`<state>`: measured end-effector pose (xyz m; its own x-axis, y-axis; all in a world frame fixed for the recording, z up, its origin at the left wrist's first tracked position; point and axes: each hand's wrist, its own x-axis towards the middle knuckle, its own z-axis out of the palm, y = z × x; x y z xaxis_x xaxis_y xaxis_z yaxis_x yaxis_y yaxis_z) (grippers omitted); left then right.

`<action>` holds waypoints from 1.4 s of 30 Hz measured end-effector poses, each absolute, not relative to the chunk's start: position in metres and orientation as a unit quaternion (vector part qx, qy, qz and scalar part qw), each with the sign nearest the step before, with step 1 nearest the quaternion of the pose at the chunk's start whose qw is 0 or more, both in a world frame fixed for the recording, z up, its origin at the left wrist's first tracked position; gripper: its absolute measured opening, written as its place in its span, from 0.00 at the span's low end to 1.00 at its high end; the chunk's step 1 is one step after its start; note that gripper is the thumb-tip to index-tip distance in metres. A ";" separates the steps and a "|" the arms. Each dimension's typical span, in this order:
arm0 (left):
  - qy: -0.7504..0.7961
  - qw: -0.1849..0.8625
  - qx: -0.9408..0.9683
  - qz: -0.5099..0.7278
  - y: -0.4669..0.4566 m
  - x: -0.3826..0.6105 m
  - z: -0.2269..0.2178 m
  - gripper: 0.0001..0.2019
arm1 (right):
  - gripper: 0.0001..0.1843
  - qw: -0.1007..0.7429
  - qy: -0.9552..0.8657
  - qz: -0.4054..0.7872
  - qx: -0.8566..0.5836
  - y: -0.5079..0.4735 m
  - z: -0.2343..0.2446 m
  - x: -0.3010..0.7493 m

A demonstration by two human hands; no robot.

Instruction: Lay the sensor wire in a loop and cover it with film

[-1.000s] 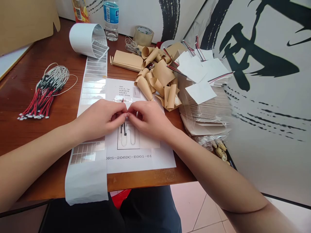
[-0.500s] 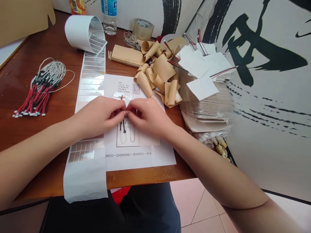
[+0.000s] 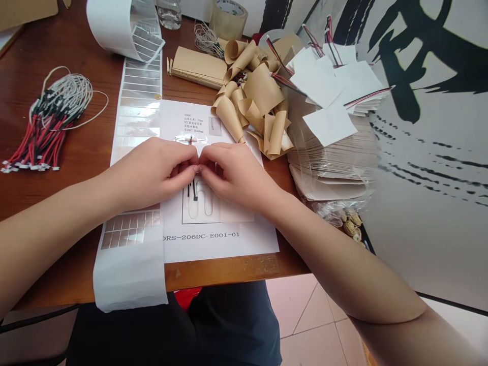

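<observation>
Left hand (image 3: 148, 173) and right hand (image 3: 238, 178) touching

Live at the wooden tabletop (image 3: 84, 147), packed right out to the edge!
Red-and-black wire bundle (image 3: 46, 127) out on the left, white foil-patched strip roll (image 3: 114, 25) running down past a printed sheet (image 3: 229, 244), curled kraft paper pieces (image 3: 259, 101) heaped alongside, packing tape (image 3: 227, 18) behind, and a bagged stack of kraft sheets (image 3: 328, 157) far right!

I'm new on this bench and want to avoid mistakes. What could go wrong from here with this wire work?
The wire pinched between the left hand and right hand might slip out of line with the printed sheet. The sticker strip hanging over the table edge could drag downward. The curled brown paper could tumble onto the sheet.
</observation>
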<state>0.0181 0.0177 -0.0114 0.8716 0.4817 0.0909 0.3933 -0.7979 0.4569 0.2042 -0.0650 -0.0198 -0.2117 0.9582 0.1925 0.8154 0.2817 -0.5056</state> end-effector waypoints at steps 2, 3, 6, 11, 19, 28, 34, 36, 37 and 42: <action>0.236 0.212 0.944 0.090 0.017 0.018 -0.010 0.13 | 0.10 0.238 -0.764 0.151 -0.581 -0.065 -0.019 0.204; 0.240 0.210 0.944 0.084 0.016 0.018 -0.009 0.13 | 0.10 0.238 -0.764 0.151 -0.581 -0.065 -0.019 0.205; 0.250 0.206 0.943 0.072 0.015 0.019 -0.007 0.13 | 0.09 0.244 -0.764 0.153 -0.577 -0.065 -0.019 0.205; 0.249 0.210 0.943 0.072 0.014 0.020 -0.007 0.13 | 0.09 0.234 -0.762 0.154 -0.583 -0.065 -0.019 0.205; 0.251 0.208 0.943 0.074 0.015 0.020 -0.007 0.13 | 0.09 0.228 -0.764 0.150 -0.584 -0.066 -0.018 0.204; 0.239 0.196 0.948 0.073 0.016 0.019 -0.011 0.13 | 0.07 0.200 -0.769 0.144 -0.590 -0.068 -0.017 0.204; 0.233 0.193 0.949 0.085 0.017 0.019 -0.015 0.13 | 0.06 0.182 -0.771 0.145 -0.593 -0.068 -0.016 0.202; 0.234 0.190 0.950 0.082 0.017 0.018 -0.015 0.13 | 0.06 0.185 -0.771 0.147 -0.591 -0.068 -0.016 0.202; 0.236 0.189 0.950 0.080 0.017 0.018 -0.014 0.13 | 0.06 0.188 -0.771 0.148 -0.590 -0.068 -0.016 0.203; 0.241 0.188 0.950 0.067 0.016 0.019 -0.011 0.12 | 0.06 0.190 -0.769 0.149 -0.591 -0.067 -0.016 0.203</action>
<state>0.0193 0.0156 -0.0109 0.8749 0.4829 0.0371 0.4325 -0.8134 0.3891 0.2033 -0.0669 -0.0162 -0.2280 0.9667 0.1161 0.8534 0.2559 -0.4542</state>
